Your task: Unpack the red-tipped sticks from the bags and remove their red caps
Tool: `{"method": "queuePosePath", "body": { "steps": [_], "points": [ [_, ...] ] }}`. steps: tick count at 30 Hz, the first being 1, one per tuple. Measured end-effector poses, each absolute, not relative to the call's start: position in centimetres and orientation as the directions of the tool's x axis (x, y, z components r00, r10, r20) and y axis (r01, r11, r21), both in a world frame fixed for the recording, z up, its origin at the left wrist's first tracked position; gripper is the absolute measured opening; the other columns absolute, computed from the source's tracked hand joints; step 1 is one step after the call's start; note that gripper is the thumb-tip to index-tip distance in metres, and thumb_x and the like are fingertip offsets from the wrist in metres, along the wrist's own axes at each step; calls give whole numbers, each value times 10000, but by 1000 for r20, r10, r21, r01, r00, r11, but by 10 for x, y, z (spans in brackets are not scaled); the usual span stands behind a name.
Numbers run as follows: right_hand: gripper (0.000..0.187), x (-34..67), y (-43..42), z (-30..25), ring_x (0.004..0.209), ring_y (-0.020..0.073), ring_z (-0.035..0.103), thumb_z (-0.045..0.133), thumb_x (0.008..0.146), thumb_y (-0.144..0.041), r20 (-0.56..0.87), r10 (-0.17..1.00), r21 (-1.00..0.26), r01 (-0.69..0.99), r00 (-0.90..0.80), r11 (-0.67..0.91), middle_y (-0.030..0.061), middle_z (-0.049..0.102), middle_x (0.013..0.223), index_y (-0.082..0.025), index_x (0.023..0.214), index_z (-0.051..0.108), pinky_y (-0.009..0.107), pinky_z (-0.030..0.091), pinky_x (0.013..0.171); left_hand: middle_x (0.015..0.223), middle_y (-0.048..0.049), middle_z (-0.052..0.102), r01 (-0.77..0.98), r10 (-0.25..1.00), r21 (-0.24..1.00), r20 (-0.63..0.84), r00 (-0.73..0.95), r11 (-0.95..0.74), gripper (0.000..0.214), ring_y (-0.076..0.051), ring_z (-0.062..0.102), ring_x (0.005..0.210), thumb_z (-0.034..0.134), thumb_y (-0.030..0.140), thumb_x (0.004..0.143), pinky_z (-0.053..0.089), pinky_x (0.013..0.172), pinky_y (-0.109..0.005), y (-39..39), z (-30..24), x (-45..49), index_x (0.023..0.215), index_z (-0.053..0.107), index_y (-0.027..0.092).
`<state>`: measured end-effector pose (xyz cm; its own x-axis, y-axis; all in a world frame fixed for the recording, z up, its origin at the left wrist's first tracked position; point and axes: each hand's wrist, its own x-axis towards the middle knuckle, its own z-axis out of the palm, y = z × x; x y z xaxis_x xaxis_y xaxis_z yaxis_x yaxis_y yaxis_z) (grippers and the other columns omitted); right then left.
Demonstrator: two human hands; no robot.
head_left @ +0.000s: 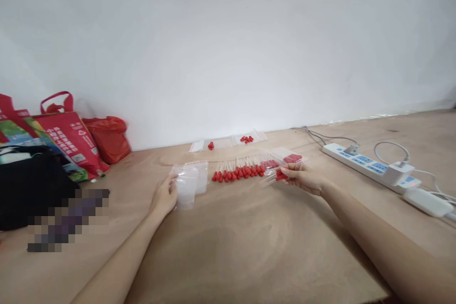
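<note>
Pinched between the thumb and fingers of the right hand (pixel 302 176), just above or on the tan wooden worktop (pixel 231 237): a small bundle of red-headed pale sticks (pixel 281 175), blurred, with clear plastic about it. Nearly closed around the bundle at right, with fingertips pointing left toward the middle.

At left, half curled, with fingers bent at the near edge of a small stack of flat, clear plastic zip bags (pixel 188 185): the left hand (pixel 166 194). In contact with the plastic, or so close as to look it; firm pinch or light touch, impossible to tell.

Between the two hands, side by side on the worktop: a long row of loose pale sticks with bright red heads (pixel 245 171), heads toward the camera. Just beyond the right hand, at the row's right end: clear plastic packets with red heads inside (pixel 292 158).

Farther back, near the white wall (pixel 228 47): more flat clear packets with small red contents (pixel 246 139). To the right, a long white power strip with blue markings (pixel 372 167); to the far left, a red printed shopping bag (pixel 74 140) beside a crumpled red plastic bag (pixel 110 140).
</note>
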<state>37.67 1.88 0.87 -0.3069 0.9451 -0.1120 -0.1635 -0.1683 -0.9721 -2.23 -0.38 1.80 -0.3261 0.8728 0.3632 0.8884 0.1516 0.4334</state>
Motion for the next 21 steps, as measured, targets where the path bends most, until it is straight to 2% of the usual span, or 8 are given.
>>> {"method": "queuePosePath", "body": {
  "steps": [3, 6, 9, 11, 12, 14, 16, 21],
  "points": [
    [271, 367, 19, 9, 683, 97, 602, 716, 611, -327, -14, 968, -965, -250, -251, -79, 39, 654, 798, -160, 808, 633, 202, 495, 662, 1027, -156, 557, 929, 896, 286, 305, -321, 235, 330, -274, 503, 1009, 349, 189, 756, 400, 855, -389, -3, 15, -20, 928, 622, 122],
    [255, 348, 24, 14, 739, 120, 607, 641, 692, -346, 180, 977, -970, -184, -116, 157, 43, 652, 853, -177, 881, 612, 262, 487, 739, 1159, -178, 497, 927, 894, 180, 257, -366, 328, 360, -356, 425, 1085, 337, 270, 792, 349, 862, -506, -6, 19, -11, 944, 636, 140],
    [254, 320, 34, 23, 789, 153, 599, 555, 766, -306, 491, 870, -862, 123, -43, 492, 70, 645, 888, -165, 975, 584, 305, 473, 757, 1262, -153, 433, 936, 897, 55, 272, -349, 347, 419, -331, 377, 1148, 303, 325, 826, 311, 904, -500, -13, 25, 0, 1120, 553, 164],
    [244, 299, 42, 28, 859, 169, 578, 517, 793, -256, 664, 734, -653, 368, -143, 662, 89, 627, 947, -153, 1007, 577, 309, 449, 794, 1294, -130, 411, 957, 913, 16, 295, -281, 289, 438, -294, 368, 1172, 289, 340, 838, 278, 943, -480, -18, 28, 7, 1190, 493, 178],
    [237, 289, 46, 29, 871, 170, 570, 482, 815, -234, 694, 684, -539, 467, -225, 701, 96, 618, 967, -149, 1018, 573, 306, 441, 799, 1306, -115, 403, 969, 929, -1, 286, -236, 246, 438, -279, 356, 1188, 285, 348, 843, 254, 962, -478, -21, 28, 10, 1199, 483, 189],
    [255, 271, 52, 27, 893, 177, 557, 410, 851, -187, 654, 652, -331, 629, -384, 703, 111, 603, 991, -136, 1056, 553, 296, 433, 793, 1329, -87, 385, 988, 962, -21, 230, -146, 155, 430, -256, 313, 1229, 281, 368, 850, 192, 994, -490, -25, 25, 15, 1203, 478, 220],
    [268, 256, 56, 24, 929, 189, 543, 393, 860, -161, 586, 655, -201, 698, -477, 688, 125, 596, 994, -123, 1079, 542, 287, 419, 798, 1349, -74, 362, 997, 988, -11, 137, -73, 75, 436, -238, 274, 1259, 276, 387, 854, 155, 1007, -501, -27, 21, 18, 1224, 452, 237],
    [195, 242, 49, 16, 886, 169, 556, 453, 840, -181, 488, 660, -123, 704, -571, 700, 101, 623, 902, -200, 964, 603, 243, 390, 763, 1378, -80, 310, 998, 1000, 57, 12, -5, 5, 482, -219, 259, 1271, 254, 418, 857, 207, 1004, -456, -25, 12, 18, 1276, 385, 221]
  ]
}}
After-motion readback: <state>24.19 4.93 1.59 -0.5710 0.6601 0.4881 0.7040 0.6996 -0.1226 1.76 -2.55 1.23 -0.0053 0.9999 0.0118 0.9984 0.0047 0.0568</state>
